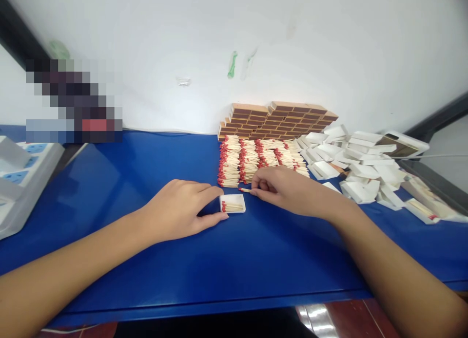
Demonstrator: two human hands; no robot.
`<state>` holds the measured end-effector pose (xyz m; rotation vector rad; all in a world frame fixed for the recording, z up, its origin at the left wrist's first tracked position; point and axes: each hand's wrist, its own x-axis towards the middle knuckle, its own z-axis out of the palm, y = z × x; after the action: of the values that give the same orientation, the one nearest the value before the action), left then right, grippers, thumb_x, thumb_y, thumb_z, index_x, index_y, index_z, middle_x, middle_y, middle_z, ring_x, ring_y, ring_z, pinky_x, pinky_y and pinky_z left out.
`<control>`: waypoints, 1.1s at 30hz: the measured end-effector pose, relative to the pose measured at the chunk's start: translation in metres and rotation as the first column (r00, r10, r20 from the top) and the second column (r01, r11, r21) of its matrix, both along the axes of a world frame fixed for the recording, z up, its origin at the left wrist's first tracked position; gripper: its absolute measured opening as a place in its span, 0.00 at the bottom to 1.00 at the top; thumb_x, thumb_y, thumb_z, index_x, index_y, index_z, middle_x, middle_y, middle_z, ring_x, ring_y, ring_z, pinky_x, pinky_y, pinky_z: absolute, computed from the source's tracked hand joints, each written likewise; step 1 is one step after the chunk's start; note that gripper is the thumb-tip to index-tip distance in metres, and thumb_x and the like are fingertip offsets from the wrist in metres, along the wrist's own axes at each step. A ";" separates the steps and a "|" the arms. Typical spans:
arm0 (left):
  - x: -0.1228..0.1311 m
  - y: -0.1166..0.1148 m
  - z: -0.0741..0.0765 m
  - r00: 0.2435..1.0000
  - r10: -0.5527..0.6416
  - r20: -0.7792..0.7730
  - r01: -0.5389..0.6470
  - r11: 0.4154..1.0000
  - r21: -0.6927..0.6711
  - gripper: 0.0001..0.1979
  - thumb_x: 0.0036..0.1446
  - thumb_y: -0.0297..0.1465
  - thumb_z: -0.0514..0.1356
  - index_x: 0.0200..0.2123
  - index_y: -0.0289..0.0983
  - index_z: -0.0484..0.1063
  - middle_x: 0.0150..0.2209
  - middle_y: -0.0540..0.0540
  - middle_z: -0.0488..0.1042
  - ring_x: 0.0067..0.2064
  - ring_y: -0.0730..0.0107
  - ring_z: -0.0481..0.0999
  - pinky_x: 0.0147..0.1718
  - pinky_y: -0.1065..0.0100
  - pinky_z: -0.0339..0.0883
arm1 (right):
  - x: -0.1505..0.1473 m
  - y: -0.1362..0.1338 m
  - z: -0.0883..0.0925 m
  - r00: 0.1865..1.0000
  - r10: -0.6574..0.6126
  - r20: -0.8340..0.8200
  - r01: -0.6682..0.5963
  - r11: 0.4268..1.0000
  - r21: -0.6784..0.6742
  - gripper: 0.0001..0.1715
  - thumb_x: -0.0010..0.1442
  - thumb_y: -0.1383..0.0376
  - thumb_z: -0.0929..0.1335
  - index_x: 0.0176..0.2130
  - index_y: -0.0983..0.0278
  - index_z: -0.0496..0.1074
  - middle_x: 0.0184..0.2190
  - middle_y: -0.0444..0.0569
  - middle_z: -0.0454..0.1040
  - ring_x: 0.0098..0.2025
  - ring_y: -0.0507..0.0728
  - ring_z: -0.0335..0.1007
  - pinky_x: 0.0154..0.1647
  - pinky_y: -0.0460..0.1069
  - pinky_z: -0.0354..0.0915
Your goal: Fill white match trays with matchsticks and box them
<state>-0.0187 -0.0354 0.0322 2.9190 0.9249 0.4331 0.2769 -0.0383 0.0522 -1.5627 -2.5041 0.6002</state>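
A small white matchbox tray (233, 203) lies on the blue table (146, 172) with a few red-tipped matches in it. My left hand (181, 206) rests beside it, thumb and forefinger touching the tray's left end. My right hand (288, 188) is closed in a pinch just right of the tray, holding matches (244, 189) whose ends stick out toward the tray. Behind both hands lies a long heap of red-tipped matches (259, 160).
Stacked brown matchbox sleeves (278, 119) stand against the white wall. A pile of empty white trays (351, 162) spreads at the right, with a phone (405, 145) beyond it. A white power strip (22, 177) sits at the left edge.
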 end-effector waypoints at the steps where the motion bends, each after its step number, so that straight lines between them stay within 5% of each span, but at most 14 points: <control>1: 0.000 0.000 0.000 1.000 -0.001 0.000 0.001 1.000 0.001 0.17 0.73 0.46 0.63 0.50 0.39 0.81 0.34 0.51 0.82 0.31 0.66 0.80 0.30 0.65 0.64 | 0.000 0.000 0.000 1.000 0.001 0.004 -0.001 1.000 0.005 0.09 0.73 0.61 0.68 0.39 0.61 0.74 0.33 0.48 0.77 0.32 0.56 0.68 0.33 0.51 0.58; 27: -0.001 0.000 0.000 1.000 -0.001 -0.013 0.001 1.000 0.013 0.17 0.74 0.46 0.61 0.50 0.39 0.81 0.34 0.50 0.83 0.31 0.68 0.80 0.30 0.66 0.64 | -0.001 0.002 -0.004 0.999 0.030 0.019 -0.031 0.998 0.058 0.10 0.73 0.63 0.65 0.38 0.61 0.71 0.36 0.50 0.77 0.34 0.56 0.68 0.35 0.51 0.58; 33: 0.000 0.000 0.000 1.000 -0.009 0.000 0.009 1.000 0.013 0.16 0.73 0.45 0.62 0.49 0.39 0.81 0.34 0.51 0.83 0.31 0.68 0.81 0.30 0.66 0.64 | -0.014 -0.011 0.010 0.977 0.059 -0.203 -0.066 0.998 -0.024 0.13 0.75 0.56 0.67 0.39 0.60 0.73 0.32 0.45 0.75 0.32 0.54 0.67 0.33 0.50 0.59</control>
<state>-0.0183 -0.0355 0.0326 2.9334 0.9124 0.4394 0.2632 -0.0494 0.0622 -1.3601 -2.4093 0.7680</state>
